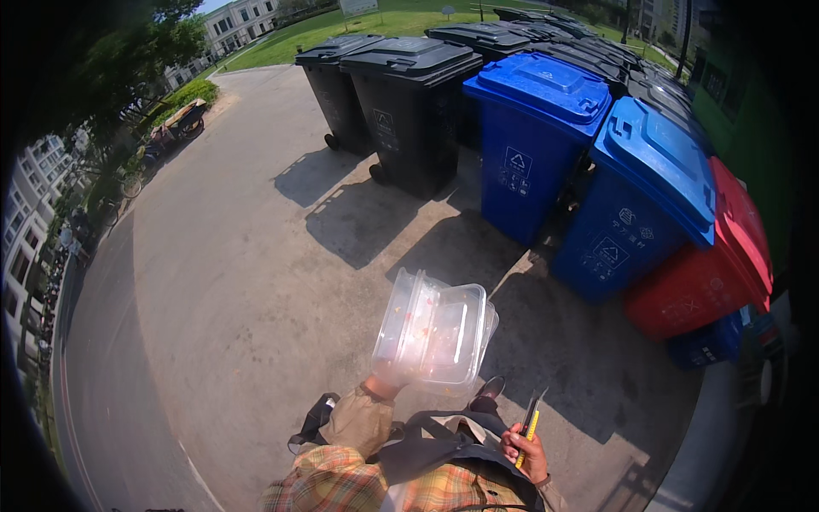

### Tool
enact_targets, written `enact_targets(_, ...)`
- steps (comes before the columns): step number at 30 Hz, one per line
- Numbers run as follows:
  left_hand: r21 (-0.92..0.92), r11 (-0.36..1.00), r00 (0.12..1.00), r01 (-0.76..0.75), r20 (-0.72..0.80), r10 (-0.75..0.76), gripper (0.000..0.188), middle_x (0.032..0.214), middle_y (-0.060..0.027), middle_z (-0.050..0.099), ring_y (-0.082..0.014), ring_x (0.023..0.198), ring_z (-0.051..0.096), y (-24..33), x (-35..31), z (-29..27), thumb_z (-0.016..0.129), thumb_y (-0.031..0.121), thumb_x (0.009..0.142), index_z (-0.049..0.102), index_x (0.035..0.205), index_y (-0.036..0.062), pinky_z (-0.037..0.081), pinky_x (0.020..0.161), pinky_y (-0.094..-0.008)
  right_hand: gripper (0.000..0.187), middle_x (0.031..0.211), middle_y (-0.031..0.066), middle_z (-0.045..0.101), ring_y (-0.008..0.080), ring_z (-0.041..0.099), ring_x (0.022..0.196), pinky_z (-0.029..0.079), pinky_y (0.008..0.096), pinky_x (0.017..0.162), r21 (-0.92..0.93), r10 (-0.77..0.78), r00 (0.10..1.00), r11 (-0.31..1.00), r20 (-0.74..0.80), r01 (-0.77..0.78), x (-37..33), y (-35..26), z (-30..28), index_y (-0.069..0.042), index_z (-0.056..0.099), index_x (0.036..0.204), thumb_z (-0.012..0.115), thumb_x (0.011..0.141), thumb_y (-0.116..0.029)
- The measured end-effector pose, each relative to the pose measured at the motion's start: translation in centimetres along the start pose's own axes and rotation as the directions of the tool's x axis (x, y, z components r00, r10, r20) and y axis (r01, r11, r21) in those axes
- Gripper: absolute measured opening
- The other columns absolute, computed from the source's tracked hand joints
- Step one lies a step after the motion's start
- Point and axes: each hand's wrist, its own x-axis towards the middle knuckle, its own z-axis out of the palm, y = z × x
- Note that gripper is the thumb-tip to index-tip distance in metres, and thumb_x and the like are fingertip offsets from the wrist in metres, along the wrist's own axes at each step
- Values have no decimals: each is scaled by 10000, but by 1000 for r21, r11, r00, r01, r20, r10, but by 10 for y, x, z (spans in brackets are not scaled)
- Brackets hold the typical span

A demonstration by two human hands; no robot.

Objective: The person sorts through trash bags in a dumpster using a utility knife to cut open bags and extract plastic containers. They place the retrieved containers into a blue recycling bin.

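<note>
My left hand [381, 389] is closed on the near left edge of the clear plastic food containers [437, 337]. They look nested or stacked, with small orange and reddish specks inside. Most of that hand's fingers are hidden behind the plastic. Low on the right, my right hand [527, 452] is wrapped round a slim yellow-and-black tool [530, 427]. Thin pointed ends stick up from it, and its exact kind is too small to make out. The two hands are apart, in front of my body.
Ahead stand black wheeled bins [405, 119], a dark blue bin [537, 145], a lighter blue bin [636, 205] and a red bin [704, 273], lids down. More black bins [589, 64] fill the back right. A loaded cart [181, 122] is far left on the pavement [222, 256].
</note>
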Motion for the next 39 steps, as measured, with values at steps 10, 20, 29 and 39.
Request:
enact_targets(10, -52, 998, 979, -25, -203, 14, 379, 1164, -135, 498, -262, 1004, 517, 90, 146, 11, 541, 168, 824, 486, 1172, 28, 443, 831, -342, 275, 801, 119, 562, 93, 476, 540, 402, 215, 451, -120, -176, 979, 975, 104, 188, 152, -206, 54, 3, 498, 1030, 547, 759, -9)
enact_targets(20, -125, 992, 941, -35, -337, -9, 376, 1162, -132, 498, -260, 998, 518, 168, 278, -1, 544, 171, 823, 491, 1169, 33, 446, 823, -338, 331, 1050, 167, 548, 160, 588, 820, 506, 256, 692, -392, -499, 843, 747, 203, 537, 292, -440, 102, 37, 477, 1099, 484, 779, -49)
enact_targets(29, -100, 993, 946, -69, -323, 33, 373, 1160, -130, 498, -258, 993, 519, 245, 431, -12, 547, 174, 823, 496, 1166, 37, 449, 817, -334, 358, 1088, 173, 504, 268, 543, 1026, 475, 343, 860, -514, -697, 714, 593, 56, 619, 456, -631, 143, 44, 500, 1049, 601, 727, -77)
enact_targets(39, 92, 992, 885, -88, -449, 121, 371, 1158, -128, 498, -255, 988, 520, 301, 511, -20, 550, 177, 822, 502, 1163, 41, 452, 809, -329, 245, 735, 44, 555, 47, 458, 487, 373, 164, 423, -701, -633, 772, 527, 53, 481, 533, -731, 163, -9, 521, 940, 539, 707, -82)
